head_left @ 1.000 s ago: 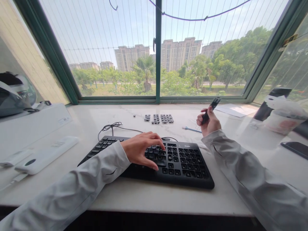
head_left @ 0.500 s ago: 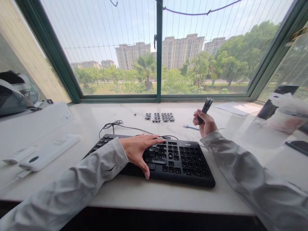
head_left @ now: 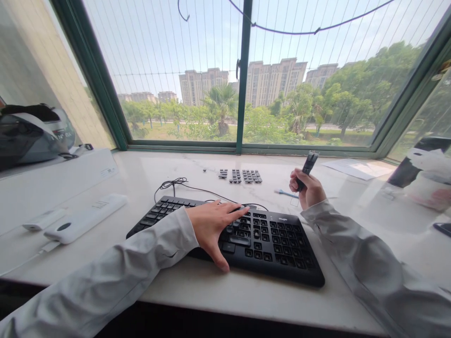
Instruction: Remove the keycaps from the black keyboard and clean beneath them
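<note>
A black keyboard lies at a slant on the white surface, with bare key sockets across its right part and keycaps still on its left. Over its middle my left hand rests flat, fingers spread and thumb by the front edge. My right hand is raised behind the keyboard's right corner, closed around a black keycap puller. Metal prongs stick up from the tool's top, and thin wire loops hang below my fist. Removed keycaps lie in small groups behind the keyboard. A small blue-handled brush sits beside my right hand.
The keyboard's cable is coiled behind it. On the left are white devices, a white box and a helmet. Paper, a plastic bag and a phone lie on the right. A window frame borders the back.
The camera view has turned slightly, so everything sits a little further right and lower. Both hands keep nearly the same pose relative to the keyboard.
</note>
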